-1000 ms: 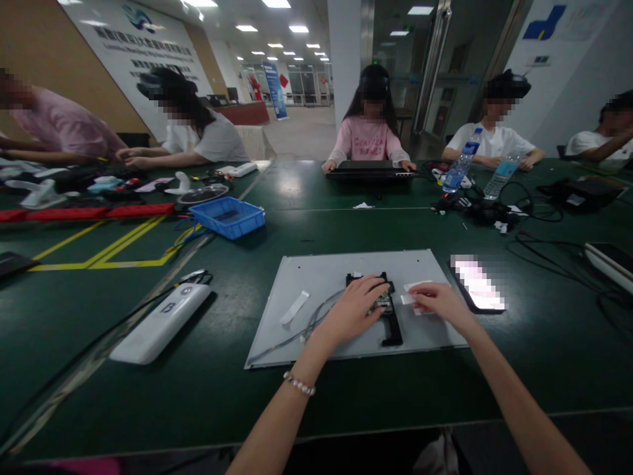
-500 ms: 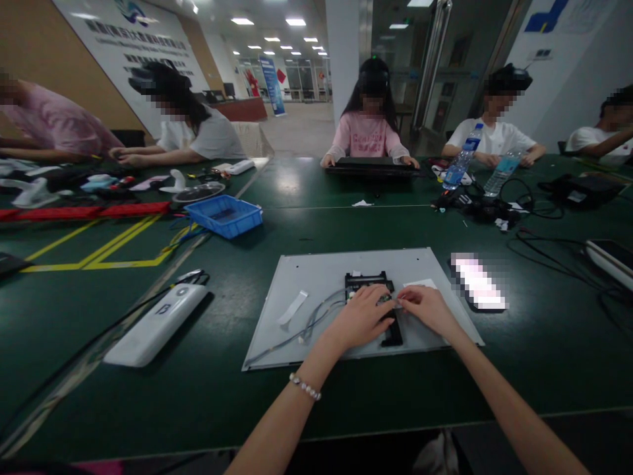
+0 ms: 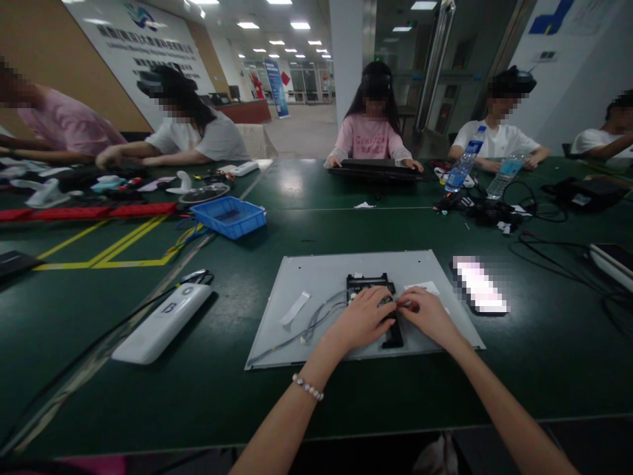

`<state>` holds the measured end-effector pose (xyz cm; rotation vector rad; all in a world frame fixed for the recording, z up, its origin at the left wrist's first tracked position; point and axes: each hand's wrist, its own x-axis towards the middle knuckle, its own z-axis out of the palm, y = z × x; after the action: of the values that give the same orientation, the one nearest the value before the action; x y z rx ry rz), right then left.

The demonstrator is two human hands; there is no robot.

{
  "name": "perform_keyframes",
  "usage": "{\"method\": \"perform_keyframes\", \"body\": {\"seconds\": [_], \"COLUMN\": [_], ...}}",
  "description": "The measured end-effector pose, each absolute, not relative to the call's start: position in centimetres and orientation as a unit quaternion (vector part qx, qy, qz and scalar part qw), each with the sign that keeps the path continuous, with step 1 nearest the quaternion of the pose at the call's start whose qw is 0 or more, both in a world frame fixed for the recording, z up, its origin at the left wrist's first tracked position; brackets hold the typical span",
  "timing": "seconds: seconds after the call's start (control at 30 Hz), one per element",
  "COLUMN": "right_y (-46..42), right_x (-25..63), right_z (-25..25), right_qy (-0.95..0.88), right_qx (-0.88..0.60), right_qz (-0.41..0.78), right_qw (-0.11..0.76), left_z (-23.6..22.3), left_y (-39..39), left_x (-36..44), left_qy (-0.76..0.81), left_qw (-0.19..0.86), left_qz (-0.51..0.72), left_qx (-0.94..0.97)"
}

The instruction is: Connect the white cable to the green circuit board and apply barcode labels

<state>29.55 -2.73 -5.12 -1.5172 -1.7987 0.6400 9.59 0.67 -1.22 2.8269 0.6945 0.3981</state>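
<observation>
A grey-white flat panel (image 3: pixel 316 270) lies on the green table in front of me. Fixed at its middle is a black bracket (image 3: pixel 393 340) with a circuit board, mostly hidden under my left hand (image 3: pixel 366 313). That hand is bent over the bracket and grips it, thumb low on its right side. Close to the left fingertips, my right hand (image 3: pixel 425 313) pinches at the bracket's right edge; whatever is between its fingers is too small to make out. Grey cables (image 3: pixel 316 316) run from the bracket across the panel's left part, near a white flat strip (image 3: pixel 297 307).
Left of the panel lies a white power bank (image 3: pixel 165 323) with a cable; a blue tray (image 3: pixel 230 218) is behind it. A phone (image 3: pixel 479 284) lies close to the panel's right edge. Two bottles (image 3: pixel 465 161) and black cables are at the back right. Several people sit around the table.
My view has shifted slightly, and both hands stay almost in place at the bracket. At the back left, a person's arm has reached out to the left.
</observation>
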Motion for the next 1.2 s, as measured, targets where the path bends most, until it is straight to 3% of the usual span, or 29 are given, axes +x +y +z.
{"method": "perform_keyframes", "body": {"seconds": [0.2,0.4,0.63,0.93,1.2], "right_y": [-2.9,-3.3,-3.8,-3.8,-4.8], "right_x": [30.2,30.5,29.7,29.8,28.2], "right_z": [-4.7,-4.0,-3.6,-4.3,-3.0], "right_qy": [-0.659,-0.640,-0.645,-0.625,-0.631], "right_qx": [-0.587,-0.584,-0.565,-0.571,-0.559], "right_qz": [0.246,0.225,0.246,0.271,0.274], "right_qw": [0.399,0.445,0.452,0.458,0.464], "left_z": [0.6,3.0,0.7,-0.9,-1.7], "left_y": [1.0,4.7,6.8,7.1,6.8], "left_x": [8.7,2.8,-4.7,-6.1,-7.4], "left_qy": [0.232,0.376,0.443,0.494,0.512], "left_qw": [0.124,0.104,0.159,0.204,0.192], "left_qz": [0.154,0.236,0.187,0.135,0.222], "left_qx": [0.952,0.890,0.862,0.834,0.807]}}
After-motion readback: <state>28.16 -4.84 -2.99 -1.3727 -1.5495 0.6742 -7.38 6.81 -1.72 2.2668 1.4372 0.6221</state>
